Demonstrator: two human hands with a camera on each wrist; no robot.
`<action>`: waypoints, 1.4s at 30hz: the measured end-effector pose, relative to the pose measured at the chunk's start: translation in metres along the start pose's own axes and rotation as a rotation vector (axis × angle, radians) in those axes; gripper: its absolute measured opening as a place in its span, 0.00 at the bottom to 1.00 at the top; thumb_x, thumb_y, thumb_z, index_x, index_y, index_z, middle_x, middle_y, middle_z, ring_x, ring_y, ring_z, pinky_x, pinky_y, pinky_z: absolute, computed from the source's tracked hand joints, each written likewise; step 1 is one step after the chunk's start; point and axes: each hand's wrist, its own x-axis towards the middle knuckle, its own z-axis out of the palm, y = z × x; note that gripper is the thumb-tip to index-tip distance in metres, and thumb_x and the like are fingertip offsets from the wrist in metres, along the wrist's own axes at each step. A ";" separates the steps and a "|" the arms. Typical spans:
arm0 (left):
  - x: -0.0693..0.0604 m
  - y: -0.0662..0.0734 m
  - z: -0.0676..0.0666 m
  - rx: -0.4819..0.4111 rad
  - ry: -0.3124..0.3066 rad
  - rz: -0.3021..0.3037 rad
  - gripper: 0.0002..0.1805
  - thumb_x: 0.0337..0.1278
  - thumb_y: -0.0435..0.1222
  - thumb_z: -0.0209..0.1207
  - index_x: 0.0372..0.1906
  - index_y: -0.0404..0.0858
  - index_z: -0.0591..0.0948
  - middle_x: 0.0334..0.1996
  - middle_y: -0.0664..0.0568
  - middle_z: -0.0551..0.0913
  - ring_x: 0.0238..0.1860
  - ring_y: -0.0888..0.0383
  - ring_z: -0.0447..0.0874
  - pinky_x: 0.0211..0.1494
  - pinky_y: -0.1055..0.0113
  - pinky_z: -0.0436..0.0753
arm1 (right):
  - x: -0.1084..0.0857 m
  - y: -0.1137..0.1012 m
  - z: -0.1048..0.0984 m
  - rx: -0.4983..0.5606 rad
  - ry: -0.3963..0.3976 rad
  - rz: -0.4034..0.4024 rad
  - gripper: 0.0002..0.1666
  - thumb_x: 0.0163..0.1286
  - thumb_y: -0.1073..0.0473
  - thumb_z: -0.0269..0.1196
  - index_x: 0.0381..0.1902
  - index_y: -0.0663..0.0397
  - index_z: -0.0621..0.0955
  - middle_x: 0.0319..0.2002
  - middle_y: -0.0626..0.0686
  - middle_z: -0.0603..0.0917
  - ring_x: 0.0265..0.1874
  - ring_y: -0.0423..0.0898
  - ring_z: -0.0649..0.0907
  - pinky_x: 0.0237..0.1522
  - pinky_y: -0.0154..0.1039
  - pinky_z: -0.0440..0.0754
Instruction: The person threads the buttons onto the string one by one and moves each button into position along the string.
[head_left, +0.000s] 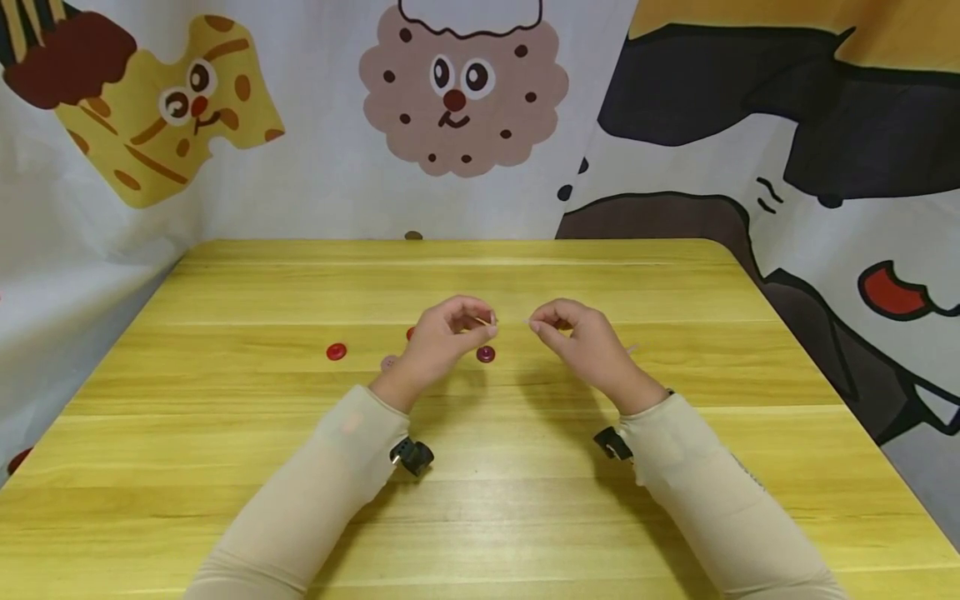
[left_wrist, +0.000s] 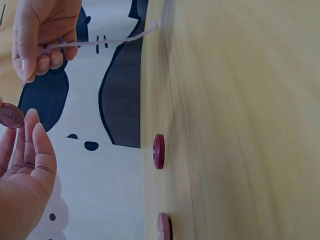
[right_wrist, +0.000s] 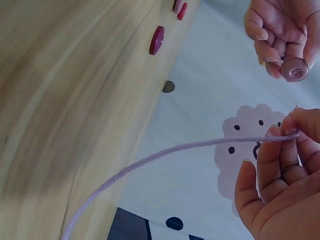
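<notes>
Between thumb and fingertips my left hand [head_left: 442,337] pinches a brownish-pink button [right_wrist: 294,69] with small holes, held up above the table. Facing it, my right hand [head_left: 588,346] pinches a pale lilac string [right_wrist: 175,148] close to one end. The string's tip pokes out a little past the fingers, and the rest trails down to the tabletop in the right wrist view. A gap separates the button from the string's tip. Under the left hand, a dark maroon button [head_left: 486,354] lies on the table.
A red button [head_left: 337,352] lies to the left on the wooden table [head_left: 480,517]. A pale pink button [head_left: 388,362] and another red button [head_left: 410,333] are partly behind the left hand. A printed cartoon curtain [head_left: 315,192] hangs behind the table's far edge.
</notes>
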 end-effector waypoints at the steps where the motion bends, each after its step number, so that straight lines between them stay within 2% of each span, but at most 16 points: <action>1: 0.000 0.000 0.001 -0.012 -0.003 -0.001 0.13 0.60 0.32 0.62 0.49 0.34 0.78 0.43 0.48 0.81 0.42 0.55 0.79 0.49 0.51 0.78 | 0.000 0.000 0.000 0.007 0.001 0.006 0.08 0.72 0.60 0.59 0.43 0.58 0.82 0.39 0.54 0.84 0.44 0.51 0.80 0.52 0.51 0.76; 4: 0.001 -0.001 0.003 -0.047 -0.010 -0.006 0.13 0.61 0.32 0.62 0.50 0.33 0.78 0.43 0.48 0.81 0.42 0.55 0.79 0.52 0.46 0.77 | -0.001 -0.001 0.000 0.026 0.008 0.019 0.09 0.72 0.60 0.59 0.43 0.58 0.82 0.40 0.54 0.84 0.44 0.51 0.80 0.50 0.50 0.77; 9: 0.002 -0.001 0.007 -0.073 -0.009 -0.011 0.15 0.60 0.32 0.61 0.51 0.31 0.77 0.42 0.48 0.82 0.40 0.56 0.79 0.52 0.44 0.76 | -0.001 -0.001 0.001 0.039 0.016 0.027 0.09 0.72 0.59 0.58 0.43 0.57 0.82 0.41 0.53 0.84 0.44 0.50 0.80 0.48 0.48 0.78; 16: 0.002 -0.001 0.010 -0.088 -0.007 -0.019 0.15 0.61 0.31 0.60 0.51 0.32 0.78 0.41 0.49 0.82 0.41 0.49 0.79 0.51 0.45 0.77 | -0.002 -0.004 0.003 0.047 0.008 0.010 0.09 0.72 0.60 0.59 0.44 0.59 0.81 0.41 0.54 0.83 0.45 0.51 0.80 0.50 0.50 0.77; 21: 0.002 -0.001 0.011 -0.109 -0.015 -0.023 0.15 0.61 0.31 0.60 0.52 0.31 0.77 0.41 0.50 0.81 0.40 0.56 0.79 0.54 0.43 0.76 | -0.002 -0.008 0.004 0.064 -0.004 -0.001 0.09 0.72 0.61 0.58 0.44 0.60 0.81 0.41 0.56 0.83 0.45 0.52 0.79 0.51 0.51 0.77; 23: 0.002 -0.001 0.012 -0.115 -0.020 -0.023 0.16 0.61 0.31 0.60 0.52 0.31 0.77 0.41 0.50 0.81 0.39 0.58 0.79 0.52 0.46 0.77 | -0.002 -0.008 0.005 0.071 -0.011 0.002 0.08 0.72 0.61 0.58 0.44 0.59 0.81 0.41 0.57 0.83 0.45 0.51 0.79 0.51 0.51 0.76; 26: 0.001 0.000 0.013 -0.125 -0.029 -0.026 0.15 0.61 0.31 0.60 0.52 0.33 0.78 0.41 0.50 0.81 0.38 0.58 0.79 0.47 0.55 0.80 | -0.002 -0.008 0.006 0.076 -0.020 0.003 0.08 0.73 0.60 0.58 0.44 0.58 0.81 0.41 0.57 0.83 0.45 0.51 0.79 0.50 0.50 0.76; 29: 0.001 0.000 0.013 -0.140 -0.033 -0.027 0.15 0.61 0.31 0.60 0.52 0.32 0.77 0.41 0.50 0.81 0.40 0.51 0.79 0.42 0.64 0.81 | -0.002 -0.008 0.007 0.081 -0.028 0.001 0.08 0.73 0.60 0.58 0.43 0.57 0.81 0.40 0.55 0.84 0.44 0.51 0.79 0.50 0.49 0.76; 32: 0.001 -0.001 0.013 -0.142 -0.030 -0.027 0.16 0.61 0.31 0.60 0.53 0.31 0.77 0.41 0.51 0.81 0.42 0.45 0.78 0.40 0.67 0.80 | -0.002 -0.009 0.007 0.085 -0.033 -0.003 0.07 0.73 0.60 0.58 0.43 0.57 0.81 0.39 0.53 0.83 0.44 0.51 0.79 0.49 0.49 0.76; 34: 0.001 -0.001 0.014 -0.145 -0.027 -0.029 0.16 0.61 0.30 0.60 0.53 0.30 0.77 0.40 0.51 0.81 0.40 0.47 0.78 0.39 0.68 0.80 | -0.002 -0.009 0.007 0.085 -0.037 -0.004 0.08 0.73 0.60 0.57 0.43 0.57 0.81 0.39 0.53 0.83 0.44 0.51 0.79 0.49 0.49 0.76; 38: 0.001 0.000 0.014 -0.153 -0.025 -0.035 0.16 0.61 0.29 0.60 0.53 0.30 0.76 0.40 0.52 0.81 0.35 0.58 0.78 0.37 0.69 0.80 | -0.002 -0.009 0.008 0.083 -0.049 -0.010 0.09 0.73 0.61 0.57 0.44 0.60 0.80 0.39 0.53 0.83 0.43 0.50 0.79 0.50 0.49 0.75; 42: 0.001 0.001 0.014 -0.159 -0.026 -0.037 0.17 0.61 0.29 0.60 0.54 0.28 0.76 0.40 0.51 0.80 0.36 0.60 0.78 0.37 0.71 0.80 | -0.002 -0.010 0.009 0.084 -0.057 -0.009 0.09 0.73 0.61 0.57 0.45 0.61 0.80 0.39 0.53 0.83 0.43 0.50 0.79 0.50 0.49 0.75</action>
